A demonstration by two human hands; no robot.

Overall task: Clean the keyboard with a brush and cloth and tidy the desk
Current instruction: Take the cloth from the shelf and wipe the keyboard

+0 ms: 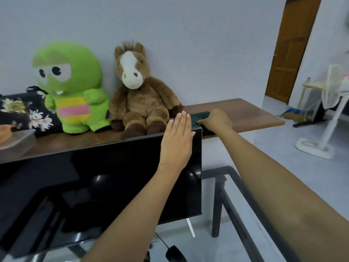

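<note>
We reach both arms out past the right end of a wide black flat monitor (98, 186), toward the long brown wooden shelf (251, 114) behind it. Our left hand (177, 140) is flat, fingers straight and together, its palm against the monitor's upper right corner and its fingertips rising above the top edge; it grips nothing. Our right hand (217, 121) is curled down over a dark green folded cloth (201, 115) that lies on the shelf just right of the monitor's corner, fingers closed on the cloth's near part, though we cannot see the fingertips themselves. To the left of the cloth a brown plush horse with a white muzzle (139, 91) sits against the pale wall, one paw close to our left fingertips. Beside it stands a bright green plush creature with a yellow and pink striped belly (73, 86), and further left lies a black cushion with white flowers (24, 112). Below the monitor a glass tabletop with a dark metal frame (232, 188) shows, with a black computer mouse (175, 253) at the bottom edge.
</note>
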